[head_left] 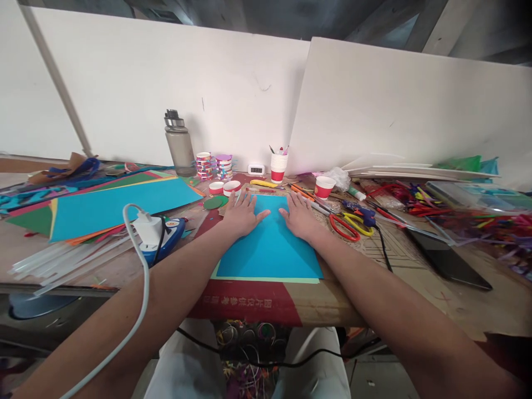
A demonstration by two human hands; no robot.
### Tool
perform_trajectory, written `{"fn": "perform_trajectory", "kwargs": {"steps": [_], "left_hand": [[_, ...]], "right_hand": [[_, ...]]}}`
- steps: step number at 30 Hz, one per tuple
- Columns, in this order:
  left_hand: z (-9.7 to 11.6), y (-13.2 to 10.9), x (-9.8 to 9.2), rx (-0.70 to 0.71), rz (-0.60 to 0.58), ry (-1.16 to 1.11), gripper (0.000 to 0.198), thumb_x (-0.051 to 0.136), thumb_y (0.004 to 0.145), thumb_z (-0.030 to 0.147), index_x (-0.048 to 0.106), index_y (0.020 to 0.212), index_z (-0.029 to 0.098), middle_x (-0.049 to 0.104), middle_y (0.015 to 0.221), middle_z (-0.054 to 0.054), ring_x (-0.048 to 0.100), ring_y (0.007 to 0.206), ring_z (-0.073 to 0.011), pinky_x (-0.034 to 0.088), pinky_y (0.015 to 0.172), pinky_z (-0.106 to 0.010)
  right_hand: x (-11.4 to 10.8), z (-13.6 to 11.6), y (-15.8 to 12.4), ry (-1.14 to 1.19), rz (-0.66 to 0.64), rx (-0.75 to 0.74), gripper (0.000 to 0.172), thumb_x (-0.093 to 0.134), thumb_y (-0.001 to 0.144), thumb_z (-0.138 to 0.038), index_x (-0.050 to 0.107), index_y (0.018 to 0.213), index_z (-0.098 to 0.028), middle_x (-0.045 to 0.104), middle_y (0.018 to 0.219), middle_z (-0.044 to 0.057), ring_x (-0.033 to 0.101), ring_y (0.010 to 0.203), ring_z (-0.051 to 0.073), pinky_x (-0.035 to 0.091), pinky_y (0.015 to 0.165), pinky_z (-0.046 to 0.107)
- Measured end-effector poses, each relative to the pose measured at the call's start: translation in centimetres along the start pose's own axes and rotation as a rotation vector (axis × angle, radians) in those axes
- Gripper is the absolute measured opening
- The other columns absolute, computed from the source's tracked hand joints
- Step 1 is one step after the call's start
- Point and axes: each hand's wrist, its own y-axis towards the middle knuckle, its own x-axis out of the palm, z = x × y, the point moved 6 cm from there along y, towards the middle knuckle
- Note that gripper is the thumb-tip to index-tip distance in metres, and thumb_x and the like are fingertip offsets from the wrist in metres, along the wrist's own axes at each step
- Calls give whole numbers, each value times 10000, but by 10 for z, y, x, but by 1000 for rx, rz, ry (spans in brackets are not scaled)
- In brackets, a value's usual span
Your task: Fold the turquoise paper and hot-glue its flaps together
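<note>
A sheet of blue paper (268, 255) lies flat before me, with a pale green sheet (266, 280) showing along its near edge. My left hand (242, 214) rests palm down on the blue paper's left side, fingers stretched out. On the right side, my right hand (300, 216) lies flat in the same way, thumb pointing inward. Neither hand holds anything. Green paper circles (213, 203) and two short red-and-white cup rings (231, 188) sit just beyond my left hand. Orange-handled scissors (344, 227) lie to the right of my right hand.
Coloured sheets (120, 208), a charger on a power strip (148, 230) and glue sticks (68, 263) are at left. A bottle (178, 144) and pen cup (279, 167) stand behind. At right are a glue gun (361, 213), phone (446, 257) and pipe cleaners (490, 233). A white cable crosses my left arm.
</note>
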Motion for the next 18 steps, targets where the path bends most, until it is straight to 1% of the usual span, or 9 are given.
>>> {"fn": "perform_trajectory", "kwargs": {"steps": [1,2,3,4,6,7,8,10,18], "left_hand": [[3,-1,-4,5,56,7,755,158,947,578,281,1490,68,182,1566,-131,25,1463,-267,-70,1163,-484],[7,-1,-4,16,63,-1,726,157,957,546,285,1488,66,179,1567,-128,23,1463,-265,-68,1164,-484],[11,-1,-1,36,19,-22,698,159,965,515,284,1489,70,179,1568,-123,35,1463,-261,-45,1168,-482],[14,0,4,59,-43,-48,674,161,970,488,275,1493,79,175,1570,-114,51,1463,-255,-11,1172,-477],[18,1,14,92,-155,-89,650,167,970,459,249,1503,96,157,1575,-97,78,1461,-243,55,1176,-460],[18,2,16,100,-182,-97,648,169,968,454,234,1507,99,142,1578,-92,83,1461,-238,76,1175,-452],[18,2,18,104,-188,-96,651,168,967,453,222,1510,98,127,1580,-89,82,1462,-236,85,1174,-449],[16,3,19,107,-189,-85,658,161,966,458,211,1511,93,112,1581,-89,80,1462,-234,86,1173,-450],[15,3,18,95,-180,-97,684,152,953,485,220,1508,90,129,1579,-92,93,1461,-230,88,1172,-453]], "right_hand": [[-4,-4,0,14,54,-21,676,177,982,-461,157,1512,-42,85,1590,122,3,1462,252,27,1169,440],[-5,-8,-1,32,83,-50,677,165,982,-463,154,1513,-43,78,1591,117,1,1462,246,31,1171,431],[-3,-14,-1,53,75,-83,677,143,983,-469,162,1513,-49,87,1591,113,14,1463,242,43,1172,427],[1,-19,-1,72,36,-118,680,114,982,-478,181,1512,-58,109,1588,110,39,1462,240,60,1171,428],[13,-28,-2,97,-76,-172,692,62,977,-493,233,1504,-77,161,1580,99,93,1459,241,92,1167,442],[18,-30,-3,104,-120,-187,702,43,974,-499,253,1499,-82,179,1576,96,111,1456,242,103,1165,449],[22,-31,-3,109,-145,-197,711,34,971,-507,262,1496,-85,187,1574,93,118,1455,242,110,1164,453],[24,-31,-3,114,-150,-201,724,32,967,-522,257,1498,-84,179,1575,92,112,1456,242,110,1164,458],[22,-29,-1,93,-172,-214,690,66,973,-506,235,1506,-102,165,1579,83,103,1457,237,126,1162,457]]}}
